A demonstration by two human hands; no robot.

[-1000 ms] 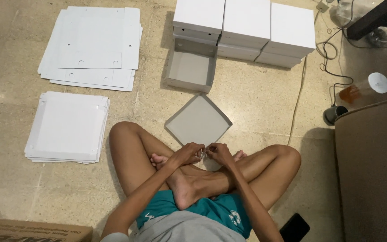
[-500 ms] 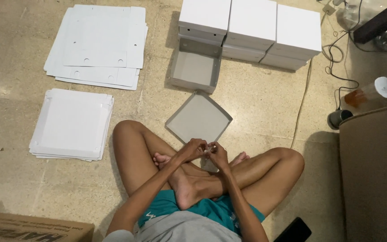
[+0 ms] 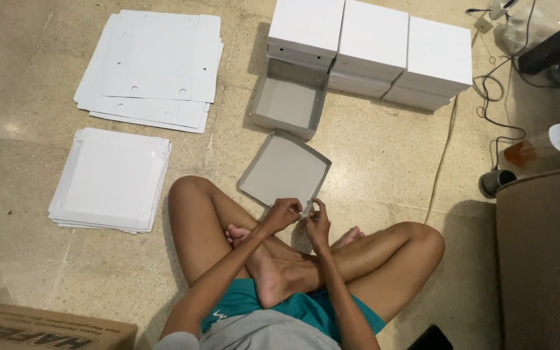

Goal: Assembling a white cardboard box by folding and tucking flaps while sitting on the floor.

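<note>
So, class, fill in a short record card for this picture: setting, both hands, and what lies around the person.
setting: person sits cross-legged on a stone floor
left hand: pinching the near corner of a shallow grey tray
right hand: at the same corner, fingers bent
ahead: open grey box, closed white boxes
to the left: two stacks of flat white sheets
near corner: brown carton

Sitting cross-legged, both arms stretched forward over the shins, elbows nearly straight. Left hand [image 3: 282, 214] and right hand [image 3: 319, 222] meet just past the ankles, knuckles up, fingers [image 3: 297, 209] curled and pinched together at the tips, the two hands almost touching.
</note>
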